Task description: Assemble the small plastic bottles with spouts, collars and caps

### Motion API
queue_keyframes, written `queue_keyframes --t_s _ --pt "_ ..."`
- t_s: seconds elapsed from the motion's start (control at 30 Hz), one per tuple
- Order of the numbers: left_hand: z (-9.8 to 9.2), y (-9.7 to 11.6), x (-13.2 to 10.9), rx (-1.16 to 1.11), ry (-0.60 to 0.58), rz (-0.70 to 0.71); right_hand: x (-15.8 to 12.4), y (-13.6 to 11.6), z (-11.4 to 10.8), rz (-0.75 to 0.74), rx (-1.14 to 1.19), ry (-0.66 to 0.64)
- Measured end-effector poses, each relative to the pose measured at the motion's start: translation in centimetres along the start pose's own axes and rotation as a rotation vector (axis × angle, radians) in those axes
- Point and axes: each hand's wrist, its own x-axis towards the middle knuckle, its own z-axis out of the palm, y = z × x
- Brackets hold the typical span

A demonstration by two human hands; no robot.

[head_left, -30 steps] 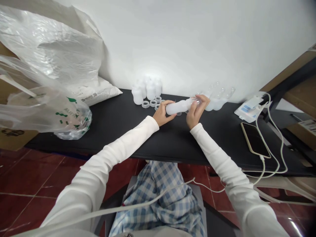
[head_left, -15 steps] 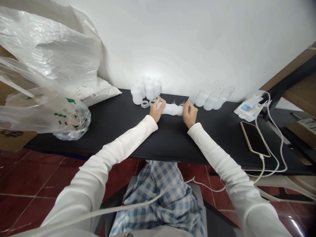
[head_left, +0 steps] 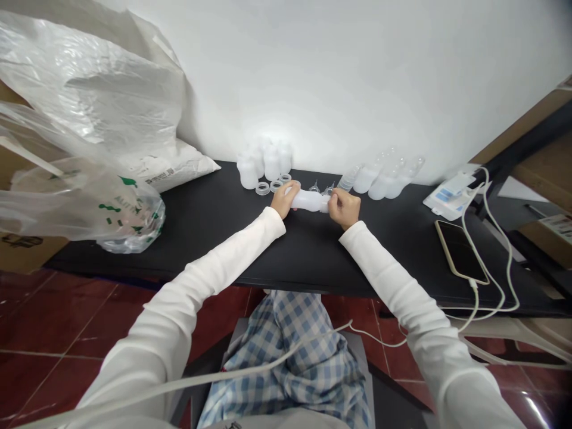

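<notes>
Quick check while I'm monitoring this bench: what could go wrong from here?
The white plastic bottle is held sideways between the left hand and right hand; if it slips, it could knock the small clear pieces just behind it. The loose plastic rings sit close to the left hand and might get pushed or roll away. The upright bottles stand tightly grouped, so one nudge could topple several.

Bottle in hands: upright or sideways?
Sideways: the white plastic bottle lies roughly level between the left hand and right hand.

Hands point(head_left: 283, 201) around a plastic bottle point(head_left: 309, 201)
</notes>
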Motion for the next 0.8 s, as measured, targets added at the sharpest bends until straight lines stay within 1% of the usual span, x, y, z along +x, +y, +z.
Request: queue_keyframes --t_s 0.1,0.2,0.27,0.37,0.43,0.6,0.7,0.73,0.77,0.8 --pt "0.0 0.0 0.0 -0.003 -0.019 -0.014 -0.2 0.5 0.0 -0.065 -0.035 0.025" --pt "0.2 0.3 -0.2 -0.012 -0.020 -0.049 -0.3 0.9 0.0 -0.084 -0.068 0.022" --pt "0.2 0.8 -0.3 -0.008 -0.034 -0.118 -0.3 0.9 -0.1 -0.096 -0.083 0.018" --pt "0.2 1.3 -0.3 0.008 -0.097 -0.279 -0.2 0.9 -0.3 -0.146 -0.102 0.042" --pt "0.1 1.7 -0.2 0.009 -0.141 -0.358 -0.2 0.9 -0.3 -0.177 -0.108 0.059" --pt "-0.6 2.1 0.5 -0.039 -0.234 -0.455 -0.4 1.3 -0.1 -0.201 -0.100 0.051" --pt "-0.9 2.0 0.7 -0.045 -0.293 -0.534 -0.4 1.4 0.1 -0.297 -0.049 0.043" --pt "-0.9 1.8 0.7 -0.051 -0.287 -0.534 -0.3 1.4 0.1 -0.330 -0.022 0.041" --pt "-0.8 1.6 0.6 -0.060 -0.253 -0.508 -0.2 1.3 0.0 -0.353 0.007 0.042" --pt "-0.7 1.3 0.5 -0.070 -0.193 -0.450 0.0 1.1 0.0 -0.360 0.036 0.049"
